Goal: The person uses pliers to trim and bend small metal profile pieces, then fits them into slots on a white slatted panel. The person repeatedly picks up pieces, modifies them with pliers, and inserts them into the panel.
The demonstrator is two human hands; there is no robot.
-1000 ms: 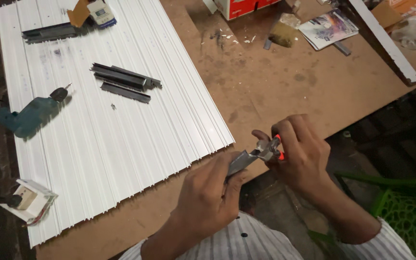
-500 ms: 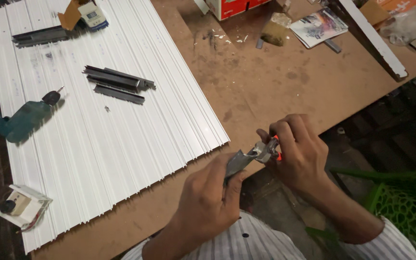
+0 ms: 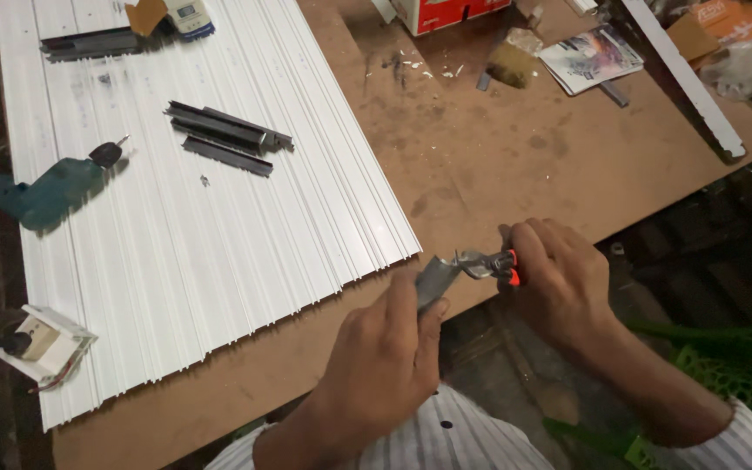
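My right hand (image 3: pixel 559 283) squeezes pliers (image 3: pixel 485 264) onto the metal strip (image 3: pixel 435 280) my left hand (image 3: pixel 385 357) clasps at lower centre; twisting could slip it.

- Small grey metal piece (image 3: pixel 433 280) — a short, angled strip of dull sheet metal, tilted, its lower end pinched in the left hand (image 3: pixel 385 370), just off the near edge of the tabletop (image 3: pixel 498 165).
- Pliers (image 3: pixel 483 264) — silvery jaws, orange-red handles, lying roughly level, jaws pointing left and biting the strip's upper end; handles wrapped in the right hand (image 3: pixel 559 283).
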